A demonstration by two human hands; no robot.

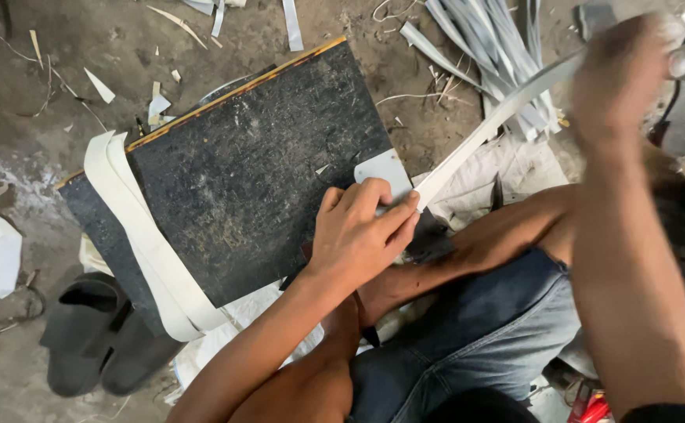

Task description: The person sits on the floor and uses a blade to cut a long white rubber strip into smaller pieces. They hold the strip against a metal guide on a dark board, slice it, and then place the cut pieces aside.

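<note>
Single head-worn view, steeply downward, close over lap and floor point(13, 376).

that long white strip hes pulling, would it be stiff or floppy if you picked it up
Probably floppy: the strip bows between the left hand pinning it on the board and the raised right hand. Likely light, being thin and narrow. Similar bands drape over the board's edge.
</note>
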